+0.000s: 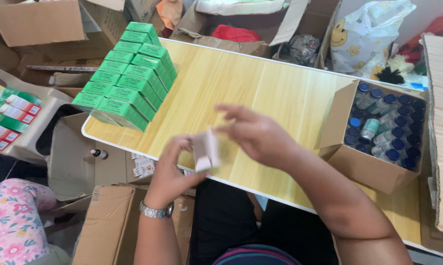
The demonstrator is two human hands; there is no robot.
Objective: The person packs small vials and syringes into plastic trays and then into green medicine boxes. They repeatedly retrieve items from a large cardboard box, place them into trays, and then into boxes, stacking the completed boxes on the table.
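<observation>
Left hand (170,169) pinches small white carton (206,151) over near table edge (260,189); right hand (253,132) fingertips grip carton top. Green boxes (128,81) stacked far left; vial box (363,164) right.

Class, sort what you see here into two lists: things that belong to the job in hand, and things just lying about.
In the job:
small white carton, held between left hand and right hand
stacked green cartons
box of blue-capped bottles
wooden table

Lying about:
smiley plastic bag
red cloth
little bottle on the floor
red-and-green packs
</observation>
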